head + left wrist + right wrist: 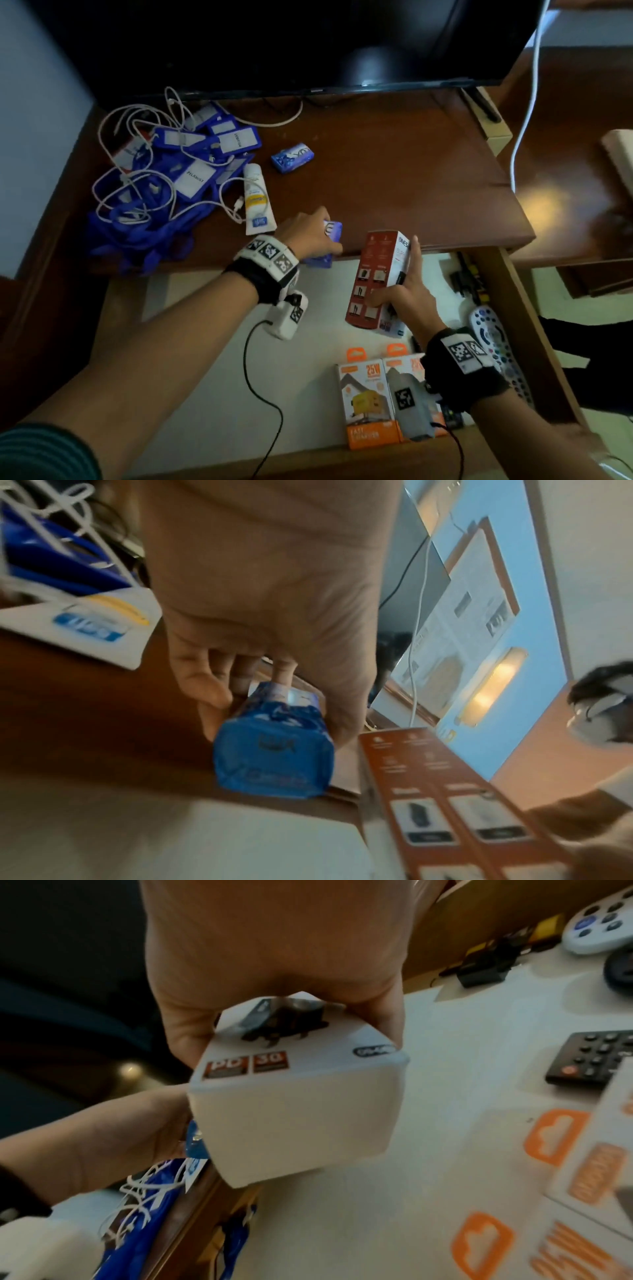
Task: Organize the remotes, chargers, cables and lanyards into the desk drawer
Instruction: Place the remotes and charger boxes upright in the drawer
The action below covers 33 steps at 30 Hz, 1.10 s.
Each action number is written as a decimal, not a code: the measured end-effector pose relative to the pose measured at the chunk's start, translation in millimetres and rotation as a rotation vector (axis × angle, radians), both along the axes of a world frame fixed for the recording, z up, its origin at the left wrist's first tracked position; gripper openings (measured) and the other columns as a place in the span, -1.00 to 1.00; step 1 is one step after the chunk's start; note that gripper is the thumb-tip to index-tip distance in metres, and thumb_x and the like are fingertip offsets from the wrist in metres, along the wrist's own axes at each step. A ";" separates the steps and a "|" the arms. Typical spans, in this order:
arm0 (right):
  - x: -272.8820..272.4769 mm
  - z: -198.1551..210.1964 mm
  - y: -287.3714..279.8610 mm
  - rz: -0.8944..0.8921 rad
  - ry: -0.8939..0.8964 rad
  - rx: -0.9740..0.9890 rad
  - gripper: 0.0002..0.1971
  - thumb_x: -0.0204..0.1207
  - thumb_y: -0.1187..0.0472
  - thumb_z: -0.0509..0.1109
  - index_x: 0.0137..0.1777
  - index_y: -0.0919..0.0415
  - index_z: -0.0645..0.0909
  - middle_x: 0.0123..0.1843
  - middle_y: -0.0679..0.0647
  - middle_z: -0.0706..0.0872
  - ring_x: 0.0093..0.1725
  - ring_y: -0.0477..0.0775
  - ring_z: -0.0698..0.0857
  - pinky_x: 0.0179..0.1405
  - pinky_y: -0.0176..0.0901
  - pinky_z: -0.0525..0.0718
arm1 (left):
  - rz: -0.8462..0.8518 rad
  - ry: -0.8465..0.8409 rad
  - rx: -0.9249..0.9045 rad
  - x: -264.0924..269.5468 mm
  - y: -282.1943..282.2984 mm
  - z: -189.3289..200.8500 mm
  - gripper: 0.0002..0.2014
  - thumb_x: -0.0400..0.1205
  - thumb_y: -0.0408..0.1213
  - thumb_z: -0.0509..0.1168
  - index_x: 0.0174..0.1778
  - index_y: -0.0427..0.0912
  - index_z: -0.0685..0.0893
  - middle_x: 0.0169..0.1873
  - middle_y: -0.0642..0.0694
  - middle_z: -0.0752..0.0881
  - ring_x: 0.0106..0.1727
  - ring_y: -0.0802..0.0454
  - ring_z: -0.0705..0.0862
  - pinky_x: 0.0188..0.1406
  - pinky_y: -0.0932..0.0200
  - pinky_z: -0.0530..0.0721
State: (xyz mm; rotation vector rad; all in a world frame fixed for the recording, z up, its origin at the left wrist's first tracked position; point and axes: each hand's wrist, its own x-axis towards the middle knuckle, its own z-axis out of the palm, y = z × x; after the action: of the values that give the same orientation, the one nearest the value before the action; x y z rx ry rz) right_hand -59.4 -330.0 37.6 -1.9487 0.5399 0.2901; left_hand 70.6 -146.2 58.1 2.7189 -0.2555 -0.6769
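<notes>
The right hand [404, 294] grasps a tall red-and-white charger box [380, 281], thumb across its printed red face and fingers along the white side, holding it upright over the open desk drawer [212, 359]. In the right wrist view the box's base is plain, smooth white card with square corners. The left hand [308, 236], at ten o'clock from the box, is curled round a small blue packet [274, 753] at the front edge of the desk top [394, 178]; its wrapper looks glossy and crinkled.

The step in hand seems to be stowing the chargers: two flat orange-and-white charger boxes [370, 401] already lie at six o'clock in the drawer, with a grey rounded remote [493, 346] at four o'clock along the right wall. The next move probably calls for lowering the tall box flat beside them, without knocking the remote.

At ten o'clock on the desk top, the blue lanyards [164, 192] with limp ribbon and stiff card holders lie tangled with thin white cables [130, 137], not yet sorted.
</notes>
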 end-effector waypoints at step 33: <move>-94.2 -86.0 115.1 0.982 0.269 -0.780 0.22 0.32 -0.51 0.32 0.62 -0.12 -0.53 0.22 0.36 0.65 0.17 0.31 0.66 0.14 0.12 0.59 | 0.250 0.511 0.143 -236.8 74.8 -117.5 -0.34 0.40 -0.08 0.57 0.31 -0.29 0.47 0.14 -0.23 0.68 0.09 -0.17 0.70 -0.16 0.11 0.61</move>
State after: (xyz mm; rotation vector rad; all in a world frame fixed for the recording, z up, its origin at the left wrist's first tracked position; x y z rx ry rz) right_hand -153.7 -214.9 -48.3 -2.8519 -0.2524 1.0927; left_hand -166.2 -71.4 -59.4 2.5282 0.2590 -1.3098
